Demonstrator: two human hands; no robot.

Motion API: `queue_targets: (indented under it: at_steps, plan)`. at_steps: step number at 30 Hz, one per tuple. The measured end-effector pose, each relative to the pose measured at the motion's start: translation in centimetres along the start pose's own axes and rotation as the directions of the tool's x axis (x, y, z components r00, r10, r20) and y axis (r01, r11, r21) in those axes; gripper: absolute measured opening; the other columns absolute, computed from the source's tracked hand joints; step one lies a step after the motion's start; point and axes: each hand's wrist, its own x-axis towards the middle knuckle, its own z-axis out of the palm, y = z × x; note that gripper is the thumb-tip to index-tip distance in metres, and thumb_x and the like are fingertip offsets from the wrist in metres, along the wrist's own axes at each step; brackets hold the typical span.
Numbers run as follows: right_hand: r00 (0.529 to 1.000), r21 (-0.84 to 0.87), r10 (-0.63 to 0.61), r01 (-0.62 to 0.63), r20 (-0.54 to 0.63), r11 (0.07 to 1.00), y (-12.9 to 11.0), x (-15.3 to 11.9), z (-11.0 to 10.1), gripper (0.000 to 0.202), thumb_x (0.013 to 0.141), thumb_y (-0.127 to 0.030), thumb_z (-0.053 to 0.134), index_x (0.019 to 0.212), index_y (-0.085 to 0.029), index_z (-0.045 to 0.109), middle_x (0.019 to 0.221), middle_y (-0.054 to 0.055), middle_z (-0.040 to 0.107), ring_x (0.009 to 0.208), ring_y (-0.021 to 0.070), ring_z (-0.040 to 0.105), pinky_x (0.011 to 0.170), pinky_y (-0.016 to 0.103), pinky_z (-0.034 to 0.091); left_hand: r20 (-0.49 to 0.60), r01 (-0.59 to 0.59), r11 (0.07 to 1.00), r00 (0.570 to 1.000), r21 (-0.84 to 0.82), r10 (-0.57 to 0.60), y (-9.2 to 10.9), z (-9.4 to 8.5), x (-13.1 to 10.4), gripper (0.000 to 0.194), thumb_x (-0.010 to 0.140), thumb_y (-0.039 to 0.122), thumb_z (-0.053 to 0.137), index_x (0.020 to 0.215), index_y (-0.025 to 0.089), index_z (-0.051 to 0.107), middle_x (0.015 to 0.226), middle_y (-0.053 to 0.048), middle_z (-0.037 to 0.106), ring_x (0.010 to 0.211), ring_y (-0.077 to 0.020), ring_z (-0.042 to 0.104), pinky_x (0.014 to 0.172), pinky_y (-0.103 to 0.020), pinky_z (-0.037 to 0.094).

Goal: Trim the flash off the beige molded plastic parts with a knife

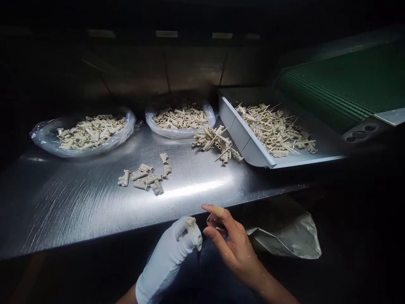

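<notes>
At 9 o'clock of the steel table [79, 211] sits the left plastic-lined bowl [47, 137], heaped with beige moulded parts too many to count; its film hangs loose over the rim, and a knock could spill parts across the steel. Toward the middle, a loose cluster of trimmed parts [144, 174] lies bare on the table, about 8 pieces in all, well apart from the near edge but free to skid on the polished surface if brushed. Below it, at 6 o'clock and off the table's edge, the gloved left hand [172, 253] is closed around 1 small beige part [193, 233], which juts from the top of the fist; held over the lap rather than over the table, it would drop out of sight if the clamp slackens. Just beside it the bare right hand [232, 242], 1 fingertip taped, has its fingers spread apart and seems to cradle a small clear sliver, though I cannot tell for certain. At 12 o'clock stands a second lined bowl [158, 126], making 2 bowls. At 1 o'clock 1 pile of untrimmed sprues [217, 143] rests against the grey tray [240, 135], whose own heap leans toward its low corner and could slide out. At 4 o'clock 1 plastic bag [284, 238] hangs below the table.
</notes>
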Motion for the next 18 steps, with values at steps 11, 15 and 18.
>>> queue_targets:
  at_steps: [11,15,18]
  plan:
    - [0.976,-0.270,-0.214,0.193,-0.050,0.943,-0.2,-0.2,1.0,0.043,0.110,-0.030,0.053,0.153,-0.025,0.054,0.085,0.005,0.070,0.073,0.0183,0.064,0.063,0.030,0.054,-0.138,-0.336,0.923,0.921,0.185,0.363,-1.8,0.4,-1.0,0.018,0.102,0.038,0.065,0.093,0.023,0.070,0.084,0.001,0.072,0.077,-0.0169,0.067,0.078,-0.027,0.056]
    - [0.971,-0.314,-0.236,0.209,-0.050,0.926,-0.3,-0.3,1.0,0.044,0.110,-0.029,0.052,0.153,-0.023,0.053,0.080,0.004,0.068,0.068,0.0176,0.061,0.060,0.029,0.052,-0.150,-0.331,0.928,0.922,0.170,0.356,-1.6,0.5,-1.0,0.019,0.100,0.039,0.068,0.091,0.023,0.071,0.083,0.001,0.072,0.075,-0.0167,0.066,0.074,-0.026,0.056]
    - [0.973,-0.312,-0.229,0.209,-0.031,0.927,-0.5,-0.4,0.9,0.040,0.110,-0.027,0.052,0.149,-0.021,0.057,0.078,0.003,0.067,0.068,0.0172,0.059,0.059,0.029,0.050,-0.131,-0.323,0.935,0.930,0.149,0.343,-1.6,0.4,-1.0,0.020,0.100,0.039,0.068,0.088,0.023,0.070,0.081,0.002,0.070,0.073,-0.0155,0.065,0.073,-0.025,0.055]
